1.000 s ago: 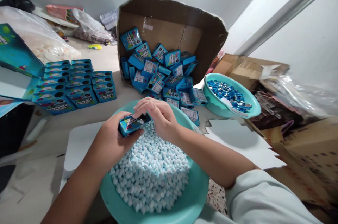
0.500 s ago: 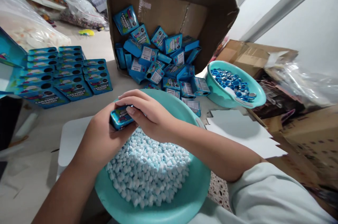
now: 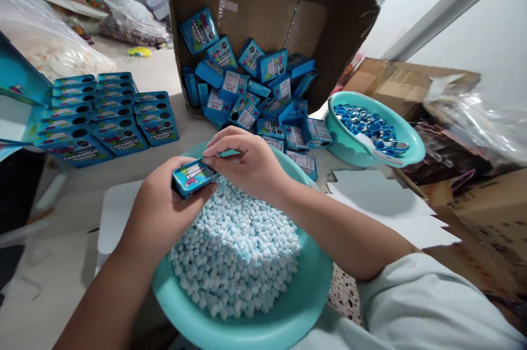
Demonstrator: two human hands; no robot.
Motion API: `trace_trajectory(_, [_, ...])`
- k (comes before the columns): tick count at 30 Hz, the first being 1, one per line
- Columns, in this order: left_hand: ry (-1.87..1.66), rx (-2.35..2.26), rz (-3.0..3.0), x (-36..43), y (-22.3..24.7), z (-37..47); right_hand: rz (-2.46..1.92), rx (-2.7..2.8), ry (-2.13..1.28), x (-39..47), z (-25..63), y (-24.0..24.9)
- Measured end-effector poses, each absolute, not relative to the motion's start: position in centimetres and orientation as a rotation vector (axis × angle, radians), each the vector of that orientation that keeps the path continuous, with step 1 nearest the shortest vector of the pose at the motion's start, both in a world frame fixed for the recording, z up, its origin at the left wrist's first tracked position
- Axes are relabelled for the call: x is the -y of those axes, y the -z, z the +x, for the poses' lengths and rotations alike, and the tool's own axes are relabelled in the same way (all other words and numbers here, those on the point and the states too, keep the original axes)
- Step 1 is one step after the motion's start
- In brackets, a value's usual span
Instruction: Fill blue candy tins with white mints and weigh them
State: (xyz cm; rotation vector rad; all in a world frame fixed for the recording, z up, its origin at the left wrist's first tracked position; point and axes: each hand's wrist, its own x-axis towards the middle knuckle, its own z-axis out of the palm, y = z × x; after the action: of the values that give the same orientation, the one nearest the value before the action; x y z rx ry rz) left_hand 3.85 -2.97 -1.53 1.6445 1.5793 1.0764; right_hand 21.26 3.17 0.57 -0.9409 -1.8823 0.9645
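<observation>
Between my two hands, over a turquoise basin (image 3: 313, 284), is a small blue candy tin (image 3: 193, 176) with lettering on its face. My left hand (image 3: 158, 204) wraps round the tin from the left, thumb along its near side. At the tin's right end, my right hand (image 3: 247, 166) pinches the edge with thumb and fingertips; the exact contact is partly hidden. Pale blue and white candies (image 3: 239, 251) are heaped in the basin below. Behind the hands, similar blue tins (image 3: 247, 86) spill from a tipped cardboard box (image 3: 267, 4).
Blue tins (image 3: 119, 133) stand in rows at the left, by an open blue display box (image 3: 18, 81). A smaller turquoise basin (image 3: 349, 144) at the right holds many small blue-and-silver pieces. White card sheets (image 3: 387, 201) lie beside it. Plastic bags (image 3: 53, 42) sit at the back left.
My right hand has drawn back from covering the tin's top to its right end, so more of the tin's face shows. The left hand still holds it. The view has shifted slightly.
</observation>
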Motion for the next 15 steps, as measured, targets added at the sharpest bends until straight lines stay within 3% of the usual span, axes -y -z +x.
trace_trajectory(6, [-1.156, -1.677, 1.565, 3.1, 0.9, 4.0, -0.821, 1.951, -0.912, -3.3, 21.8, -1.6])
trace_trajectory(12, [-1.348, -1.845, 1.447, 3.2, 0.7, 4.4, -1.001, 1.389, -1.549, -4.3, 21.6, -0.2])
trace_trajectory(15, [-1.44, -1.916, 1.439, 3.5, 0.3, 4.6, -1.325, 1.201, -1.631, -4.6, 20.4, 2.6])
